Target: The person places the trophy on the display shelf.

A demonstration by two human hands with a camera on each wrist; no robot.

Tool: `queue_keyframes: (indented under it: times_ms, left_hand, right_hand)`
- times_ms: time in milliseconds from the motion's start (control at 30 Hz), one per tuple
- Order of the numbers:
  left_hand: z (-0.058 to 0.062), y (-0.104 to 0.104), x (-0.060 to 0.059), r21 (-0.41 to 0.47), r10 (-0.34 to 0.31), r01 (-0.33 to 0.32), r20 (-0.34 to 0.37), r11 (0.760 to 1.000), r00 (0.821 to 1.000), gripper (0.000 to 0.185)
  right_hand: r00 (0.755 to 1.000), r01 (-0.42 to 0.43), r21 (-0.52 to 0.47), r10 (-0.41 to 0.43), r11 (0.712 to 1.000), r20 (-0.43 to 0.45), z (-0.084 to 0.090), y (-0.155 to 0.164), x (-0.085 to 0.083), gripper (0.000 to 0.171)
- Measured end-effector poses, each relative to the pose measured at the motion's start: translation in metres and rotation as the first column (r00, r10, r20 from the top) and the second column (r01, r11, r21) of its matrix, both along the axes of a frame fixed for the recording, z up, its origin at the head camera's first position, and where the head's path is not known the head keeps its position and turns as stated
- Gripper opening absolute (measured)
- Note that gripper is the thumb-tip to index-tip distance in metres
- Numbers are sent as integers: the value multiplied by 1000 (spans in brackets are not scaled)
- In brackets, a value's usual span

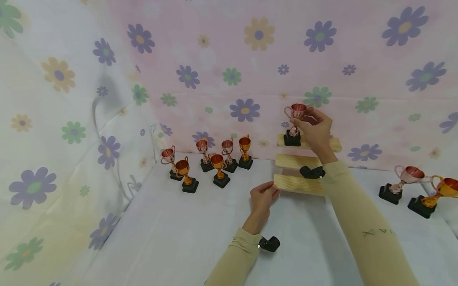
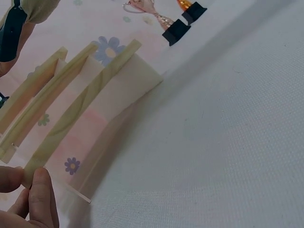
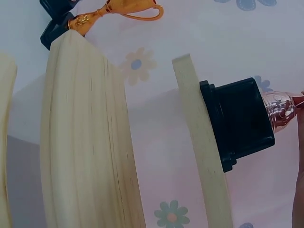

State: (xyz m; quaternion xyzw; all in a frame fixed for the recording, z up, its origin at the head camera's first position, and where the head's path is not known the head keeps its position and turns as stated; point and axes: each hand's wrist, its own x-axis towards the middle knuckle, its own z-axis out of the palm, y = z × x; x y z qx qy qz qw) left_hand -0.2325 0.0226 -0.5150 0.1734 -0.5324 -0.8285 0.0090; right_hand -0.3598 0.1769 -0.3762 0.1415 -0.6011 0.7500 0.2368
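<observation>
table: white cloth-covered surface (image 1: 171, 238)
on it: six trophies (image 1: 211, 161), two more trophies (image 1: 416, 188), stepped wooden shelf (image 1: 298, 183)
top step: pink trophy (image 1: 294, 124)

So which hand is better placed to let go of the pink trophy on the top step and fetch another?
Probably the right. The right hand grips the pink trophy, whose black base sits on the top step. The left hand pinches the bottom step, seemingly steadying the stand.

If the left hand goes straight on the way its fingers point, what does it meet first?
The left hand already touches the end of the lowest wooden step, so it would probably just push that step; the depth beyond is unclear.
</observation>
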Motion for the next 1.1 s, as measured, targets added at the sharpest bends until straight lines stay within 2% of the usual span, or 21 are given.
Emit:
queue_keyframes:
  times_ms: [267, 367, 600, 700, 967, 1100]
  left_hand:
    - [1, 0, 1, -12, 2, -2, 9, 1000, 1000, 19]
    - [1, 0, 2, -14, 4, -4, 8, 1000, 1000, 19]
    - [1, -1, 2, -7, 5, -5, -4, 1000, 1000, 20]
    - [0, -1, 1, -8, 5, -5, -10, 1000, 1000, 20]
    - [1, -1, 2, -3, 2, -2, -8, 1000, 1000, 19]
    - [1, -1, 2, -21, -3, 3, -12, 1000, 1000, 20]
  right_hand:
    - [998, 52, -7, -52, 999, -18, -2, -15, -7, 25]
    - [998, 55, -12, -55, 998, -16, -2, -18, -7, 24]
    - [998, 65, 46, -65, 997, 3, -1, -25, -5, 25]
    - [998, 60, 35, -61, 998, 9, -1, -26, -6, 26]
    - [995, 85, 48, -82, 995, -55, -6, -24, -7, 23]
    - [993, 106, 64, -103, 992, -52, -8, -25, -5, 21]
